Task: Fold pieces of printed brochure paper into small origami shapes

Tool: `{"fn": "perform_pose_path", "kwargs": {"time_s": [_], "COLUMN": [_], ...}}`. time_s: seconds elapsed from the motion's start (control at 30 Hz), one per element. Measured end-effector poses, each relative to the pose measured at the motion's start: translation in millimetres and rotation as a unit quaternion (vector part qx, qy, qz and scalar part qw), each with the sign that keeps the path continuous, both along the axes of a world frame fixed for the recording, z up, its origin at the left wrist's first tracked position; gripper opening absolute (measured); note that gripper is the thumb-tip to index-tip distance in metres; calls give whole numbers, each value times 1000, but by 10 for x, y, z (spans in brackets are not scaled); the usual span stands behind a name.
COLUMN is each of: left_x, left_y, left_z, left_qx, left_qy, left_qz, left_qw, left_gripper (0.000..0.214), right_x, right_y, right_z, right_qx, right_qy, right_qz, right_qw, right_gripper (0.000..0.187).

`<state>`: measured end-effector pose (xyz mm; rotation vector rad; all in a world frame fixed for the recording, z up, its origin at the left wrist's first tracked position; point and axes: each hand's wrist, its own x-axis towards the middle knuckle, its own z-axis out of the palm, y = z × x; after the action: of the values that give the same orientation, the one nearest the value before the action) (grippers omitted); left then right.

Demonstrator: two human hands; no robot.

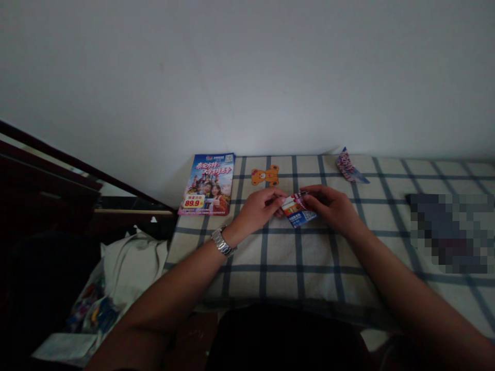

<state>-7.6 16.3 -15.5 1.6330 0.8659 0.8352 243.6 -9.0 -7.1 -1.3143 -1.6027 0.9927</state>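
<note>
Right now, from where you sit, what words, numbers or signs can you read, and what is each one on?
"89.9": yellow label on the flyer.
"泰安方特 大学生特惠季": flyer title, stylised, so a likely reading.
Flyer's QR code and smaller lines: too small to read.
Folded paper in both hands: QR code visible, lettering too small.
Folded piece near the wall: lettering too blurred.

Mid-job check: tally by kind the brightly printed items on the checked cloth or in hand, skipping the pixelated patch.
Flat flyer on view: 1
Held folded paper and loose folded paper: 2
Orange teddy bear figure: 1
Total: 4
</note>
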Motion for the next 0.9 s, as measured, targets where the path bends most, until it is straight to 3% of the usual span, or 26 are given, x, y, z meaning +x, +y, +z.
{"fn": "perform_pose_path", "kwargs": {"time_s": [0.13,0.3,0.47,0.53,0.73,0.9], "left_x": [-9,-18,-6,6,60,71], "left_y": [-26,-51,-61,-61,-68,-65], "left_z": [16,66,94,84,47,40], "left_qx": [4,111,146,141,80,59], "left_qy": [13,98,107,95,23,14], "left_qz": [-6,15,40,45,-19,-21], "left_qw": [1000,989,983,984,996,998], "left_gripper": [24,26,29,29,21,17], "right_x": [2,17,5,-13,-34,-22], "right_y": [-3,-9,-27,-39,-54,-43], "right_z": [18,38,83,93,35,11], "right_qx": [9,23,17,15,2,24], "right_qy": [-24,-44,-34,-31,-35,-50], "right_qz": [-1,3,13,21,58,44], "right_qw": [1000,999,999,999,998,998], "right_gripper": [35,35,34,33,36,38]}}
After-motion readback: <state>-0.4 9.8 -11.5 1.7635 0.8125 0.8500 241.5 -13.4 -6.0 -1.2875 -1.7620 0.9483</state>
